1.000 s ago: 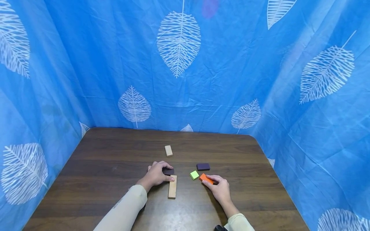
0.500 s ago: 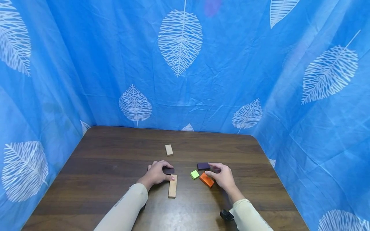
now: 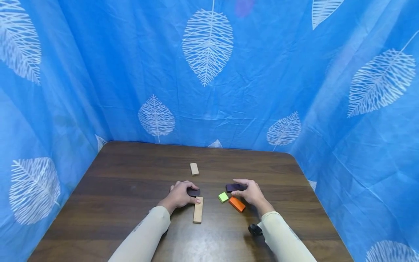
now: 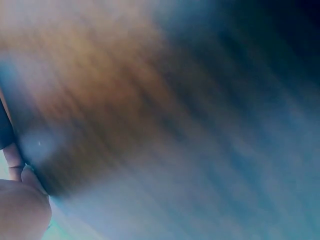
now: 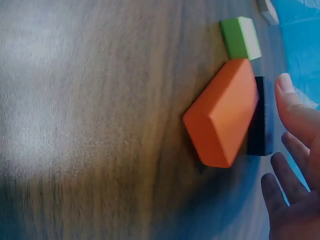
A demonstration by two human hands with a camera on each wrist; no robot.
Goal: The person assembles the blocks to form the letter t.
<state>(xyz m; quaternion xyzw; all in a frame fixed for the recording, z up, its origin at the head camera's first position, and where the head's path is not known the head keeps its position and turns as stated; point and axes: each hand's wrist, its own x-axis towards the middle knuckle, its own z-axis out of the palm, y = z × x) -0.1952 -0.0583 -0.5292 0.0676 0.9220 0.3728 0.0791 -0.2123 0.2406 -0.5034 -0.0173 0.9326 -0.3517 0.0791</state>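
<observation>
Two hands of mine lie on a dark wooden surface (image 3: 131, 182) walled on three sides by a blue curtain printed with white leaves (image 3: 206, 72). My left hand (image 3: 179, 195) rests near the middle of the surface, its fingers curled over a dark purple block (image 3: 194, 191) and its thumb stretched along that block's near edge, right where the far end of a long pale wooden block (image 3: 198, 210) begins; that long block lies flat and points back toward me. My right hand (image 3: 250, 192) sits well apart to the right, thumb and fingers bent around the right end of a second dark purple block (image 3: 233, 187). Whether they actually pinch it I cannot tell: the right wrist view shows the fingers (image 5: 295, 112) loosely spread just beside the block. An orange block (image 3: 237, 204) lies flat just in front of that hand, angled, and in the wrist view its far edge overlaps the purple one. A small green block (image 3: 223, 197) sits just left of the orange one, a narrow gap between them. A short pale wooden block (image 3: 194, 169) lies alone farther back. The left wrist view is too blurred to read.
</observation>
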